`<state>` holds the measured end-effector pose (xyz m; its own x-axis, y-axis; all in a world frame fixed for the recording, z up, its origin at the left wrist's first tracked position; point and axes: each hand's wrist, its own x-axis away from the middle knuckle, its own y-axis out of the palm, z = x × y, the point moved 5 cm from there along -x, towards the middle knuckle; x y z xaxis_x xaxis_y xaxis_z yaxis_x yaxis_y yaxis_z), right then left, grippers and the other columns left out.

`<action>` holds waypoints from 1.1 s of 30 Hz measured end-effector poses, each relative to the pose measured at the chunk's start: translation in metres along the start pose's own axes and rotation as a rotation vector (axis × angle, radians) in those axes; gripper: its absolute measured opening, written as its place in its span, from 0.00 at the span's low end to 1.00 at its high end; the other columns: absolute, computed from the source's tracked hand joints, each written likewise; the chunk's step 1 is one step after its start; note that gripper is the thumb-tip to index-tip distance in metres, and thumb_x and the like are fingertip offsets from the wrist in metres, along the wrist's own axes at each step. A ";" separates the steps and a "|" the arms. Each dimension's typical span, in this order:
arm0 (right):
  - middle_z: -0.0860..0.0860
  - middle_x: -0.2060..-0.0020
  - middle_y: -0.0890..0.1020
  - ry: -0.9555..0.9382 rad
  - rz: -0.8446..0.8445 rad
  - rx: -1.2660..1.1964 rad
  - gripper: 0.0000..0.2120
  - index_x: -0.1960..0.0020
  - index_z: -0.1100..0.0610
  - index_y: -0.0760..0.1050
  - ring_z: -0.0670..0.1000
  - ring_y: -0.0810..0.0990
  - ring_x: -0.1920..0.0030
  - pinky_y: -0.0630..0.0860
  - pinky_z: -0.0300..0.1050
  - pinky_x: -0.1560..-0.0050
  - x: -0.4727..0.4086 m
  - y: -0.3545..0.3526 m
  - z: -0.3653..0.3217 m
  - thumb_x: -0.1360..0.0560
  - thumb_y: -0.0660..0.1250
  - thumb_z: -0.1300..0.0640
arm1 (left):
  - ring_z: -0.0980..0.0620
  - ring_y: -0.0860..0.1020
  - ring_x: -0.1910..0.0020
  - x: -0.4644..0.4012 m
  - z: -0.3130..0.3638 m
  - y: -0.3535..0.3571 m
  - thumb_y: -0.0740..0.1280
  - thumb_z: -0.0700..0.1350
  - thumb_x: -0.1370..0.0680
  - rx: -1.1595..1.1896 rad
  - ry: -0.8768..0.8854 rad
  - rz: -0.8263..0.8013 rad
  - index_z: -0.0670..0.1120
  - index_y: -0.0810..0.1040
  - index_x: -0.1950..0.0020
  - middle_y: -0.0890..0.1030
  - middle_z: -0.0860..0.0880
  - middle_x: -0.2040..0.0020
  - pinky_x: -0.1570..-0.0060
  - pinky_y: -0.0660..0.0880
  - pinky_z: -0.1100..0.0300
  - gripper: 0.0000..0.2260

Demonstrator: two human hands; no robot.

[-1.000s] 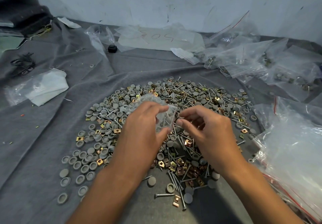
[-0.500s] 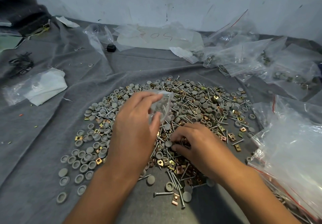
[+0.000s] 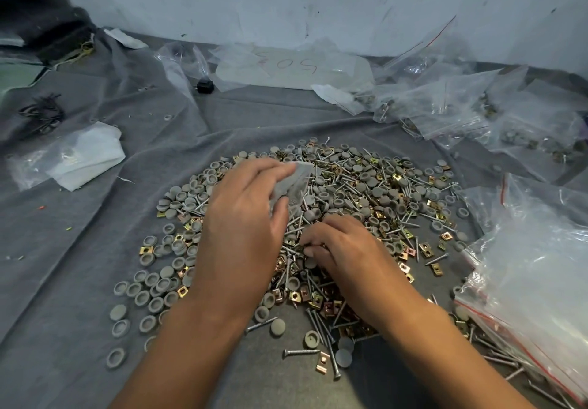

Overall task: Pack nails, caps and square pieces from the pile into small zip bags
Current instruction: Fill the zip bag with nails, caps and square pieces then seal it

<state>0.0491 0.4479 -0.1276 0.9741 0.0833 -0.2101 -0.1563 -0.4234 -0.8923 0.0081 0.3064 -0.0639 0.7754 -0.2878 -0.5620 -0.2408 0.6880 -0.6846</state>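
A wide pile [image 3: 366, 192] of grey round caps, steel nails and brass square pieces lies on the grey cloth [image 3: 79, 265]. My left hand [image 3: 245, 217] hovers over the pile's middle and pinches a small clear zip bag [image 3: 294, 182] between thumb and fingers. My right hand [image 3: 340, 249] is lower, down on the pile, its fingertips curled among nails and caps near the centre. What the fingertips hold is hidden.
Filled zip bags [image 3: 471, 106] are heaped at the back right. A large stack of empty red-striped zip bags [image 3: 534, 265] lies at the right edge. A folded white bag [image 3: 79, 160] sits at the left, a small black object [image 3: 204, 85] at the back.
My right hand dropped from the bag's mouth down into the pile and stays there picking. My left hand with the small bag shifted slightly up and left.
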 end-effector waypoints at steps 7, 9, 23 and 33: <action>0.43 0.52 0.83 0.097 0.002 -0.727 0.05 0.45 0.44 0.77 0.44 0.81 0.52 0.75 0.35 0.56 -0.002 -0.024 0.009 0.18 0.65 0.52 | 0.63 0.73 0.52 0.001 0.000 0.007 0.74 0.41 0.26 0.049 -0.025 -0.108 0.49 0.79 0.34 0.78 0.57 0.42 0.44 0.68 0.74 0.21; 0.46 0.51 0.85 0.098 0.043 -0.912 0.07 0.44 0.47 0.79 0.44 0.82 0.51 0.76 0.34 0.55 -0.002 -0.034 0.007 0.19 0.65 0.56 | 0.64 0.72 0.54 0.002 0.002 0.011 0.75 0.41 0.27 0.086 -0.013 -0.144 0.49 0.80 0.35 0.77 0.58 0.43 0.45 0.66 0.78 0.20; 0.46 0.50 0.84 -0.087 0.500 -0.132 0.08 0.47 0.56 0.84 0.45 0.81 0.48 0.77 0.39 0.46 0.007 -0.059 -0.011 0.25 0.72 0.57 | 0.65 0.72 0.51 0.007 0.010 0.018 0.75 0.42 0.27 0.153 0.005 -0.177 0.50 0.79 0.34 0.77 0.59 0.42 0.43 0.69 0.74 0.21; 0.48 0.51 0.81 -0.025 0.571 -0.149 0.09 0.48 0.56 0.84 0.49 0.78 0.48 0.76 0.42 0.48 0.008 -0.060 -0.008 0.26 0.73 0.53 | 0.66 0.72 0.52 0.008 0.010 0.018 0.76 0.43 0.27 0.132 0.009 -0.191 0.51 0.79 0.34 0.78 0.59 0.41 0.46 0.68 0.77 0.21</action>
<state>0.0676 0.4669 -0.0723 0.7381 -0.1747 -0.6517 -0.6284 -0.5295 -0.5698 0.0159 0.3238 -0.0761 0.7941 -0.4266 -0.4329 -0.0118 0.7013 -0.7128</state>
